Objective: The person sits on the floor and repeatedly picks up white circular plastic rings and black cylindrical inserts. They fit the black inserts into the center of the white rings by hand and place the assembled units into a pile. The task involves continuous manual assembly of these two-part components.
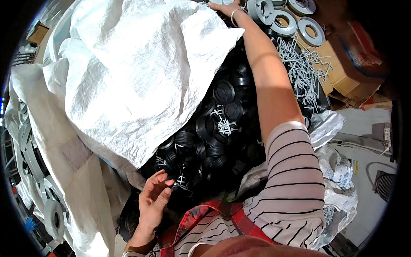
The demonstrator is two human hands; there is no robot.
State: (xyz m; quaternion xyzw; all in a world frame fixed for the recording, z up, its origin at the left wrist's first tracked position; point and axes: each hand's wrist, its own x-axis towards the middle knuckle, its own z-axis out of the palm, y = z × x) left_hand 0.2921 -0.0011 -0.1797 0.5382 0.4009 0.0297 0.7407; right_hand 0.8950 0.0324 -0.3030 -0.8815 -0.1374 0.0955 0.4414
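My right arm stretches to the far edge of the view, where my right hand is partly cut off. Its fingers are closed at a light grey piece, of which too little shows to name it. Grey plastic rings lie just right of that wrist. Near my body, my left hand is raised with loosely bent fingers, thumb and fingertips apart and nothing visible between them. It hovers by a heap of black round plastic parts. Small light grey sticks are scattered among these parts.
A large white woven sack covers the heap's left side. More grey sticks are piled at the right, beside a cardboard box. Grey rings fill another sack at the left. A clear plastic bag stands at the right.
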